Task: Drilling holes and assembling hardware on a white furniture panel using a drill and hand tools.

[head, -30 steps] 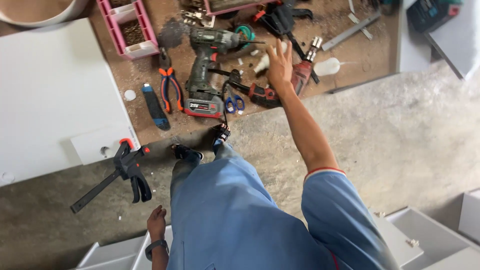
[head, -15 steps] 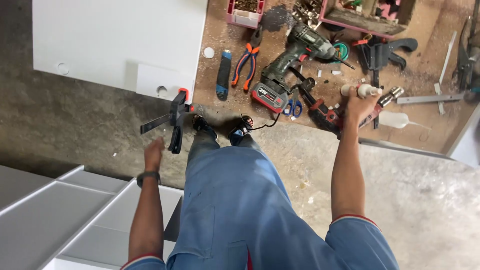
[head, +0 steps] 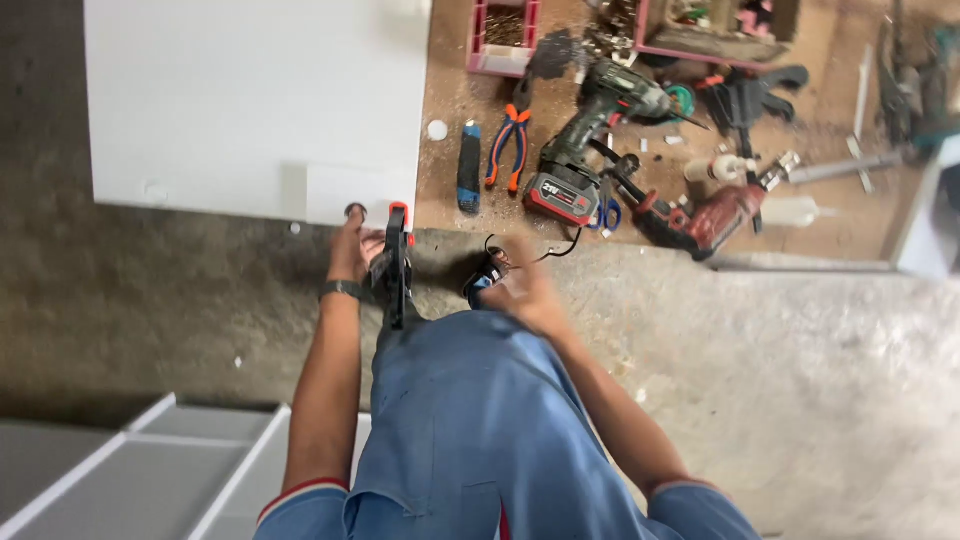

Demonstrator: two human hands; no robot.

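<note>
Concrete floor below: left hand (head: 350, 250) has its grip clenched on a black-and-orange clamp (head: 397, 262) (right hand (head: 525, 290) blurred, grip unclear).

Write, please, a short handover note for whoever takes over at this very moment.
Left hand: at the black and red bar clamp, by the near edge of the white panel; grip unclear.
Right hand: blurred above the knee, seemingly empty.
Drill and pliers lie untouched nearby.
The clamp is not yet on the panel; that seems left.
</note>
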